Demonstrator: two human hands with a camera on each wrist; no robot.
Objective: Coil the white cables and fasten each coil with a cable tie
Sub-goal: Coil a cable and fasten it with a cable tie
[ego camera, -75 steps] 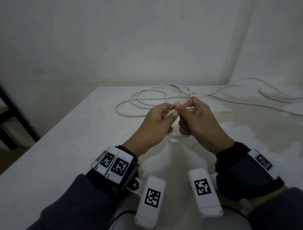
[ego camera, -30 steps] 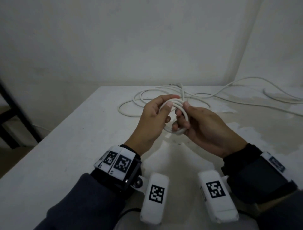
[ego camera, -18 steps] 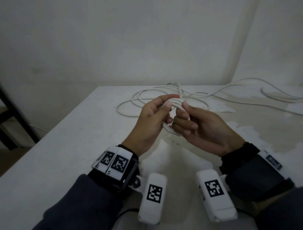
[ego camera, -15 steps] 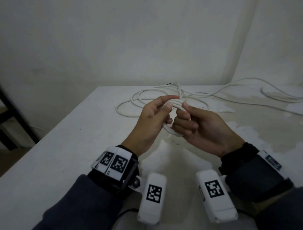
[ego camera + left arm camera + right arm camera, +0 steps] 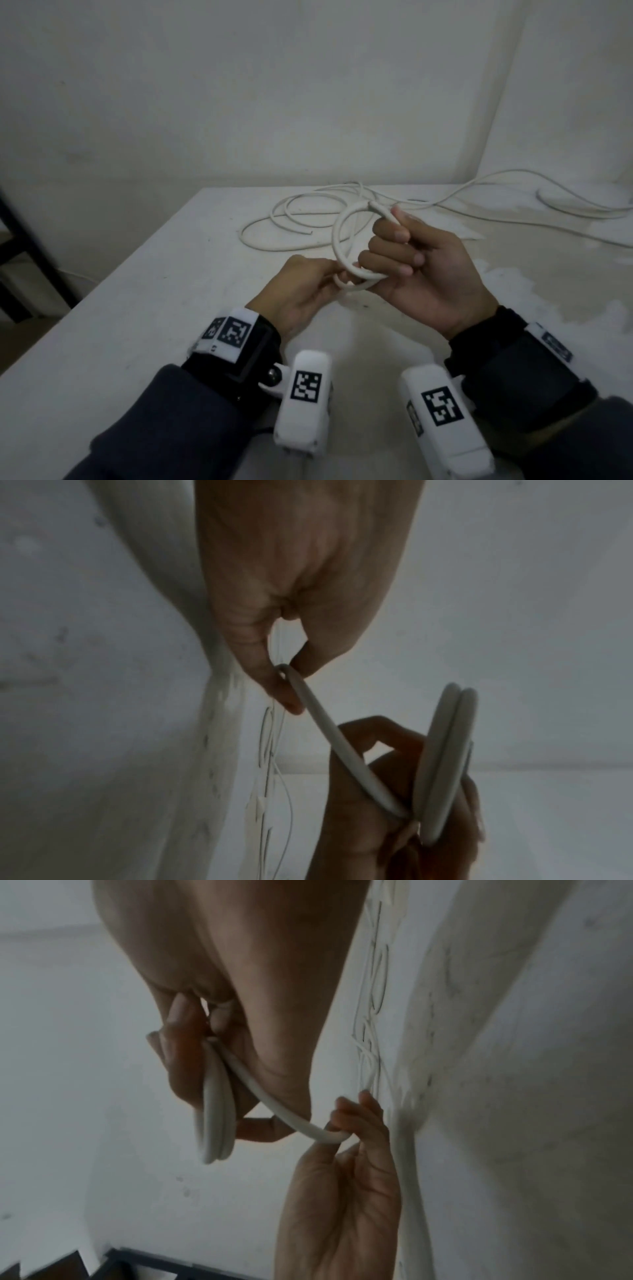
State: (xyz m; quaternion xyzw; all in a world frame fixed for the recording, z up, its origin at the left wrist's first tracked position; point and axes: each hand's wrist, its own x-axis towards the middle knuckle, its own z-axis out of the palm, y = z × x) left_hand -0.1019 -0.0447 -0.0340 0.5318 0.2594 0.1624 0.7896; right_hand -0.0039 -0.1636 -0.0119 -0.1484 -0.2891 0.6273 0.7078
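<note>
A small coil of white cable (image 5: 337, 236) stands upright above the table, with my right hand (image 5: 394, 246) curled round its right side. In the right wrist view the coil (image 5: 214, 1112) shows as two or three turns lying side by side under my fingers. One strand (image 5: 335, 739) leaves the bottom of the coil and runs to my left hand (image 5: 337, 278), which pinches its end between thumb and fingertips just left of and below the coil. The same pinch shows in the right wrist view (image 5: 337, 1133). No cable tie is visible.
Loose white cable (image 5: 294, 219) lies in wide loops on the white table (image 5: 137, 308) behind my hands. More cable (image 5: 507, 185) trails off to the right rear. A wall stands close behind, and a dark frame (image 5: 30, 246) sits beyond the table's left edge.
My left hand has dropped from the top of the coil to its lower left, drawing one strand out. My right hand has kept the coil, which now stands as a wider loop.
</note>
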